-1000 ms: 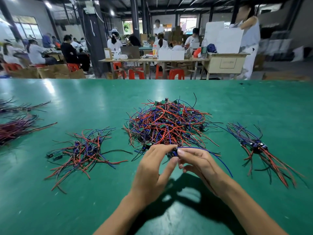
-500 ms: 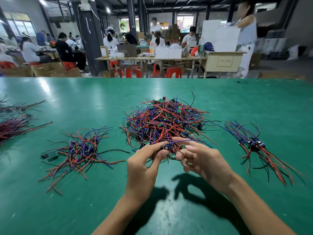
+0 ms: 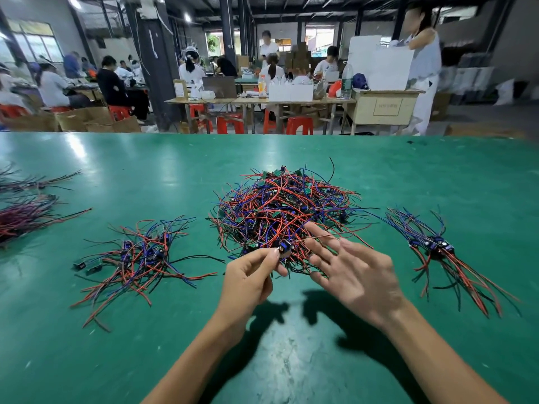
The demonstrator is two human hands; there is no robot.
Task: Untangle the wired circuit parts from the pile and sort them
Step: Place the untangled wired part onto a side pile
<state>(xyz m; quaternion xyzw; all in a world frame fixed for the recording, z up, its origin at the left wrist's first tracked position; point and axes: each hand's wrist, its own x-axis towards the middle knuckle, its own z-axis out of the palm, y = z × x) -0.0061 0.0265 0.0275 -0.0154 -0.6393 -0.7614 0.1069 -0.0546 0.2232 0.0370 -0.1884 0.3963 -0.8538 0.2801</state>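
A tangled pile of red, blue and black wires with small green circuit boards lies mid-table. At the pile's near edge my left hand pinches a small blue circuit part between thumb and fingertips, its wires still running into the pile. My right hand hovers just right of it, fingers spread, a thin wire crossing over its fingertips. A sorted bunch lies to the left and another sorted bunch to the right.
The green table stretches wide. Two dark wire bundles lie at the far left edge. Small black parts sit beside the left bunch. Beyond the table, people work at benches with red stools.
My right hand has let go of the part and opened, fingers spreading to the right. My left hand still pinches the part, lifted slightly toward the pile's edge.
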